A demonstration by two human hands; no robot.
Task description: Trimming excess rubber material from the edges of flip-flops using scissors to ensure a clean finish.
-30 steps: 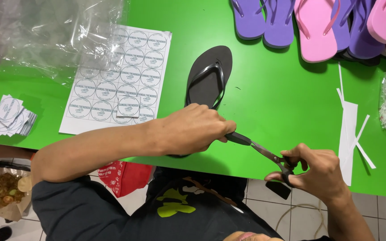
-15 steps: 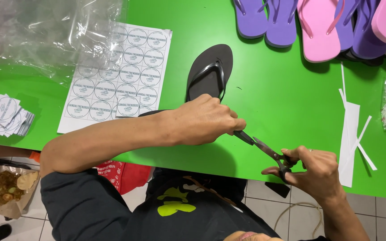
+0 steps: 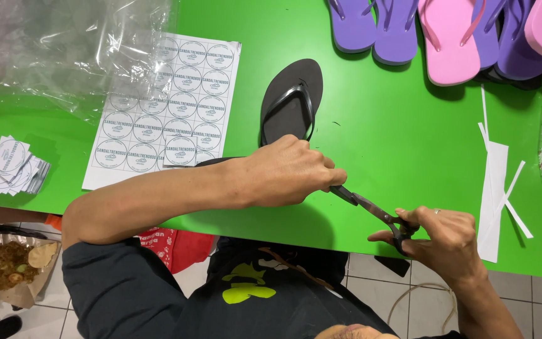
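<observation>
Scissors, dark metal-bladed (image 3: pixel 371 210), at green table's (image 3: pixel 371 125) near edge: right hand (image 3: pixel 446 242) grips the handles; left hand (image 3: pixel 290 171), clenched, steadies the blade tips. Best kept level, fingers clear when closing.

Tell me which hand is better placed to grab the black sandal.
Left. The left hand grips the scissors right beside the sandal; the right hand pinches their far end, farther away.

sticker sheet (image 3: pixel 167 107) left of sandal (image 3: pixel 291 100) | paper strips (image 3: pixel 495 182) right | scissors (image 3: pixel 374 213) in front
</observation>
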